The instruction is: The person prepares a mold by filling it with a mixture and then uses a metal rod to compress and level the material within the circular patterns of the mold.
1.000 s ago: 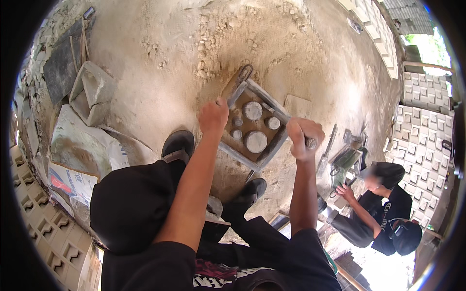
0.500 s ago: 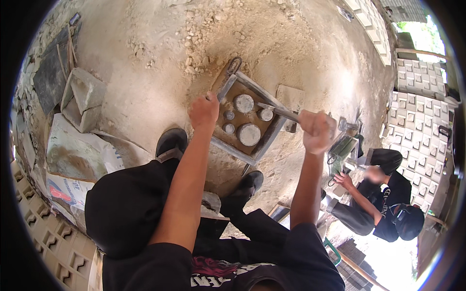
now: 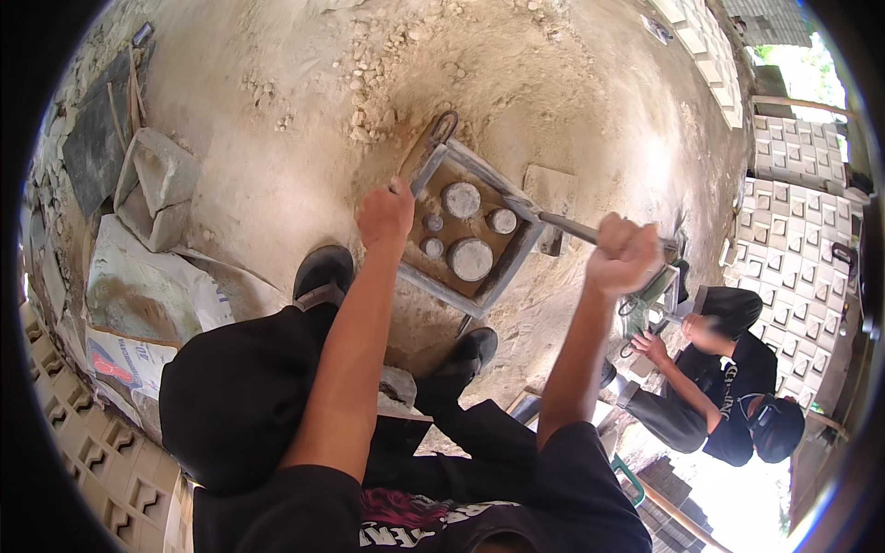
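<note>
A square grey mould frame [image 3: 433, 284] lies on the ground in front of me, with brown sandy material inside. Several round grey discs of different sizes sit in it, a large disc [image 3: 471, 259] nearest me. My left hand [image 3: 385, 214] is closed at the frame's left side, by the corner with a metal loop handle [image 3: 445, 126]; the fingers partly hide what they grip. Wrapped in my right hand [image 3: 623, 255] is a long grey bar [image 3: 567, 226], slanting across the frame's right corner. Its far tip lies along the upper right edge.
A co-worker [image 3: 737, 387] crouches at right, hands around a green object [image 3: 643, 309]. Loose rubble [image 3: 373, 111] is heaped beyond the frame. Broken concrete pieces [image 3: 166, 175] and a white sack [image 3: 138, 359] lie at left. Stacked pale blocks [image 3: 784, 267] line the right side.
My right hand has moved right and slightly down with the bar, whose tip has drawn back from above a disc to the frame's edge. My left hand stays in place.
</note>
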Action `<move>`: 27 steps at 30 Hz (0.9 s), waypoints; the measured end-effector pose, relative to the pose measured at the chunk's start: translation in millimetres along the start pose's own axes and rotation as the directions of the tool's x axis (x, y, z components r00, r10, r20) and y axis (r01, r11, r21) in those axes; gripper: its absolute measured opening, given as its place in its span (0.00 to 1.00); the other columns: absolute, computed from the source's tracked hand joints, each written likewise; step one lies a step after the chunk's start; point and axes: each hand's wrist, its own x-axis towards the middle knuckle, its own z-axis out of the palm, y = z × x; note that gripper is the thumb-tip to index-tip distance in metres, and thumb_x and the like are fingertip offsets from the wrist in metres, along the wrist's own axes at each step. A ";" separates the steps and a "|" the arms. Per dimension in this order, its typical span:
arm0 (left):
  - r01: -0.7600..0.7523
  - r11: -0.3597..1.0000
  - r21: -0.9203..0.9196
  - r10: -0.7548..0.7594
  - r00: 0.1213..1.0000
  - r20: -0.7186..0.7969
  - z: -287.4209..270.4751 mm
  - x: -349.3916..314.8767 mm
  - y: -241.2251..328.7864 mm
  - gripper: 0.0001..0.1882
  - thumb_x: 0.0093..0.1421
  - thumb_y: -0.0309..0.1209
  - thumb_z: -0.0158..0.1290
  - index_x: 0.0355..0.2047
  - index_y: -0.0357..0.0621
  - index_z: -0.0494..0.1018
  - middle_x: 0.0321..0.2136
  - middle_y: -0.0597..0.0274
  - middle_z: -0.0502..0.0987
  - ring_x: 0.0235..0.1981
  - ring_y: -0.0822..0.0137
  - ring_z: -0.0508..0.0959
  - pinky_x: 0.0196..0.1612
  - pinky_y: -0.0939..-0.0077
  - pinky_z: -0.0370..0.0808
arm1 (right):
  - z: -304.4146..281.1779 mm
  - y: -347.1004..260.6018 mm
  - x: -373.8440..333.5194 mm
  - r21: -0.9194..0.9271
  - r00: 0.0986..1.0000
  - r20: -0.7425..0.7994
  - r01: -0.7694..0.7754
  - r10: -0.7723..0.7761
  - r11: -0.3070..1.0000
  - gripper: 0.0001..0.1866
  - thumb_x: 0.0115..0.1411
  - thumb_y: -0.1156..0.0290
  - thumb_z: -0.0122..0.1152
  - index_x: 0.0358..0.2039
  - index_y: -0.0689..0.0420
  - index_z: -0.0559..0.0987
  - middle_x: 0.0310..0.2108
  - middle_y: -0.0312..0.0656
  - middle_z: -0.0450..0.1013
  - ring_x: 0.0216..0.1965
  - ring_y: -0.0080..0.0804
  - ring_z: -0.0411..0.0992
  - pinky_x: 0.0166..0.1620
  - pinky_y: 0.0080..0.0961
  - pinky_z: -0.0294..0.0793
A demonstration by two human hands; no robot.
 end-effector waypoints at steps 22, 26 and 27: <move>-0.048 0.998 0.038 0.049 0.998 -0.026 -2.0 -0.5 -2.4 0.29 0.63 0.48 0.36 0.36 0.37 0.80 0.37 0.40 0.79 0.41 0.41 0.78 0.50 0.51 0.72 | 33.2 -12.0 20.6 0.373 0.993 -0.002 -0.108 0.118 0.922 0.27 0.70 0.72 0.39 0.11 0.53 0.54 0.07 0.32 0.51 0.10 0.19 0.45 0.17 0.25 0.44; -0.040 0.999 0.018 0.040 0.999 0.009 -2.0 -1.4 0.9 0.29 0.63 0.48 0.37 0.37 0.36 0.80 0.36 0.40 0.79 0.40 0.42 0.79 0.49 0.51 0.72 | 46.7 -2.1 17.2 0.210 0.946 0.017 -0.319 0.322 0.924 0.28 0.72 0.68 0.41 0.11 0.52 0.55 0.08 0.31 0.52 0.11 0.19 0.47 0.17 0.25 0.44; -0.032 0.999 0.011 0.032 0.999 -0.006 -3.9 -0.2 1.7 0.29 0.63 0.48 0.37 0.37 0.36 0.80 0.36 0.39 0.79 0.40 0.42 0.79 0.49 0.51 0.72 | 53.2 -9.7 22.7 0.201 0.945 -0.031 -0.315 0.327 0.928 0.28 0.72 0.67 0.41 0.11 0.52 0.55 0.08 0.31 0.52 0.11 0.19 0.47 0.17 0.25 0.44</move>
